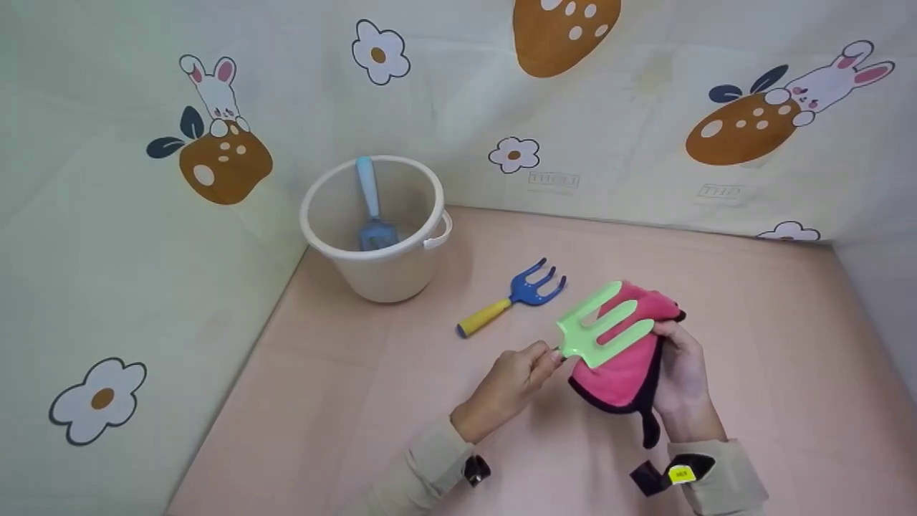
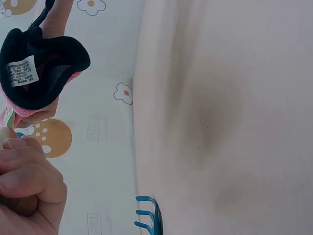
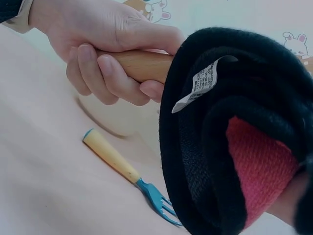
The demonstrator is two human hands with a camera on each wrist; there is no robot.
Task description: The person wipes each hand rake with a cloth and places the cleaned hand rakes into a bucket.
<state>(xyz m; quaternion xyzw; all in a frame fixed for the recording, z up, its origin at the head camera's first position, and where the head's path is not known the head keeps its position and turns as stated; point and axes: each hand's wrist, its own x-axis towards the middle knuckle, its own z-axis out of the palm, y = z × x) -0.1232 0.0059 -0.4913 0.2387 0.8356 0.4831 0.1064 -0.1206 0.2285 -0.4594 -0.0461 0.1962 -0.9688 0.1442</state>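
My left hand point(image 1: 505, 383) grips the wooden handle point(image 3: 142, 64) of a light green three-pronged garden hand fork point(image 1: 582, 342). The fork is held up over the table, prongs pointing up and right. In my right hand point(image 1: 684, 380) is a pink cloth with black edging point(image 1: 622, 383), held behind and against the prongs. The right fingers are partly hidden by the cloth. A white label point(image 3: 200, 83) shows on the cloth's black inner side in the right wrist view. Beyond the left hand, a blue hand fork with a yellow handle point(image 1: 487, 317) lies on the table.
A cream bucket point(image 1: 390, 276) stands at the back left, near the corner of the printed fabric walls point(image 1: 444, 93). Inside it leans a blue garden tool with a light blue handle point(image 1: 367, 188). The pinkish tabletop point(image 1: 329, 401) spreads beneath both hands.
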